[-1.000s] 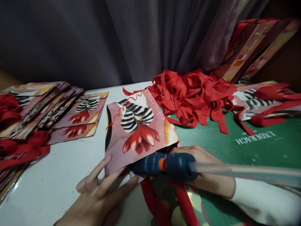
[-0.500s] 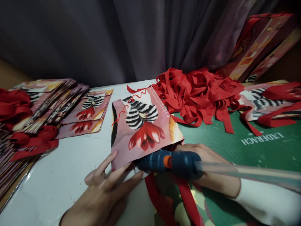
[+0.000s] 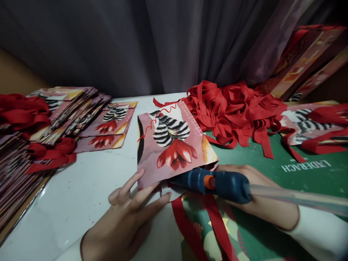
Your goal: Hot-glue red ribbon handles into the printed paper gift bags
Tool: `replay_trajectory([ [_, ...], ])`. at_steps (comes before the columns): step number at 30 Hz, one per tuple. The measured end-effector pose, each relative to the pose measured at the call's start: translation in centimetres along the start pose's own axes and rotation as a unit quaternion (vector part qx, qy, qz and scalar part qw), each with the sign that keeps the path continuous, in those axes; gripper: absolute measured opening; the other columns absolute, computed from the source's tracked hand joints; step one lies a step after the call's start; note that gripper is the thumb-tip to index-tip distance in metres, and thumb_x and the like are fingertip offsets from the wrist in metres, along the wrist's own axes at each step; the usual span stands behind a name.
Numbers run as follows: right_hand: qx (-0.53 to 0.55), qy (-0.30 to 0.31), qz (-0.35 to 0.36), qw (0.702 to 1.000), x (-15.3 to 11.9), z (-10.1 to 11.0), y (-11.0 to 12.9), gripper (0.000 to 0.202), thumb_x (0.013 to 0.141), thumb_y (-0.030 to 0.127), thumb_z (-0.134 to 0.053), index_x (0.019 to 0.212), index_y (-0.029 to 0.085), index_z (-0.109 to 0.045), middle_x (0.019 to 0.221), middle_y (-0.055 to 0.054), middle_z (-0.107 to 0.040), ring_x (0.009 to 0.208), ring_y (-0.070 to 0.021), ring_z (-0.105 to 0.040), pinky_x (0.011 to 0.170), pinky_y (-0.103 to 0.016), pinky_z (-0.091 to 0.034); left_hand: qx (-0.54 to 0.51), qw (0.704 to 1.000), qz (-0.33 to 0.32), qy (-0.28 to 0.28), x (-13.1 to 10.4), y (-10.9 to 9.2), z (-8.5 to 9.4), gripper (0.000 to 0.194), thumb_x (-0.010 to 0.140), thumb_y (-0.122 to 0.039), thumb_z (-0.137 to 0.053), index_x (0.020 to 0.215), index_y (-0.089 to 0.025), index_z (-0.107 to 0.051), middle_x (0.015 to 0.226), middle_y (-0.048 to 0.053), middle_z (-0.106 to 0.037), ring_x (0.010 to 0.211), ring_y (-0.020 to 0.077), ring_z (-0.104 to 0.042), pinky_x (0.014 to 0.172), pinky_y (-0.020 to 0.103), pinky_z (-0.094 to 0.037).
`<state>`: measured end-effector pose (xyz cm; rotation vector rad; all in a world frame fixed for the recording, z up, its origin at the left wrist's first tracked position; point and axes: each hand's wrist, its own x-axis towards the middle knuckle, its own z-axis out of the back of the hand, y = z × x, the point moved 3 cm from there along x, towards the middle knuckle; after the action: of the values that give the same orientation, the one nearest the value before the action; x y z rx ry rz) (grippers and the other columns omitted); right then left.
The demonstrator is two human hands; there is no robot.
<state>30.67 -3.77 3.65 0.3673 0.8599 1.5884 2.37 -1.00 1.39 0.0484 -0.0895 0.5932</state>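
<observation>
along the bench's (image 3: 89, 195) far edge hangs a dark curtain (image 3: 130, 43). at the far left lie stacks of folded bags (image 3: 73, 112), and another stack (image 3: 13, 185) runs down the left side, with bunches of red ribbon (image 3: 24, 112) on top. against the far edge, right of the middle, sits a heap of red ribbon strips (image 3: 231, 116), reaching right up to the paper bag (image 3: 176, 141) being worked on. further right a printed bag (image 3: 295, 123) lies under loose ribbon; behind it, toward the far right corner, more bags (image 3: 304, 72) stand on edge. a green sheet (image 3: 293, 185) with pale, upside-down lettering covers the bench's right side, and a green printed piece (image 3: 212, 241) with two red straps (image 3: 185, 224) lies toward the near edge.

the paper bag sits around mid-bench, tilted, print upward. the left hand (image 3: 125, 217) grips its near left corner, one finger on the print. the right hand (image 3: 259, 179) is closed round a blue glue gun (image 3: 231, 185), a clear stick (image 3: 296, 197) trailing from its back; the gun hides much of that hand's fingers, and the bag's near edge hides the tip.

since the earlier frames the gun has slid rightward along the bag's near edge; the left hand keeps its place.
</observation>
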Motion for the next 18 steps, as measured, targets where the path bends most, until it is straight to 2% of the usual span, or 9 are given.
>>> replay_trajectory([
  [6,-0.055,-0.022,0.027,0.998,-0.8,1.0,0.7,0.005,0.078,0.022,-0.052,0.073,0.021,-0.051,0.069,0.001,-0.060,0.057,-0.0127,-0.053,0.054,-0.023,-0.038,0.023,0.999,-0.030,-0.011,0.3,-0.2,0.1,0.067,0.073,-0.023,-0.056,0.136,-0.041,-0.045,0.137,0.004,-0.044,0.136,0.0427,-0.018,0.084,0.047,-0.039],
  [12,-0.131,-0.043,0.038,0.990,-1.5,1.7,1.2,0.008,0.080,0.024,-0.048,0.074,0.022,-0.053,0.067,0.000,-0.062,0.056,-0.0148,-0.056,0.052,-0.024,-0.040,0.010,1.000,-0.017,-0.010,0.4,-0.3,0.1,0.070,0.068,-0.014,-0.055,0.133,-0.038,-0.050,0.132,0.006,-0.049,0.137,0.0401,-0.015,0.077,0.041,-0.035],
  [15,-0.161,-0.066,0.047,0.984,-1.8,2.0,1.4,0.009,0.079,0.024,-0.047,0.072,0.023,-0.052,0.067,-0.002,-0.063,0.055,-0.0166,-0.058,0.050,-0.026,-0.040,-0.007,1.000,-0.014,-0.008,0.4,-0.5,0.0,0.072,0.064,-0.010,-0.053,0.132,-0.036,-0.051,0.135,0.006,-0.048,0.138,0.0404,-0.014,0.077,0.041,-0.034],
  [18,-0.180,-0.062,0.047,0.981,-2.0,2.2,1.6,0.011,0.078,0.020,-0.046,0.068,0.024,-0.047,0.062,-0.001,-0.061,0.051,-0.0160,-0.056,0.047,-0.026,-0.040,-0.026,1.000,-0.011,-0.001,0.5,-0.5,-0.1,0.074,0.064,-0.008,-0.051,0.132,-0.036,-0.051,0.138,0.005,-0.046,0.138,0.0409,-0.013,0.078,0.041,-0.034],
])
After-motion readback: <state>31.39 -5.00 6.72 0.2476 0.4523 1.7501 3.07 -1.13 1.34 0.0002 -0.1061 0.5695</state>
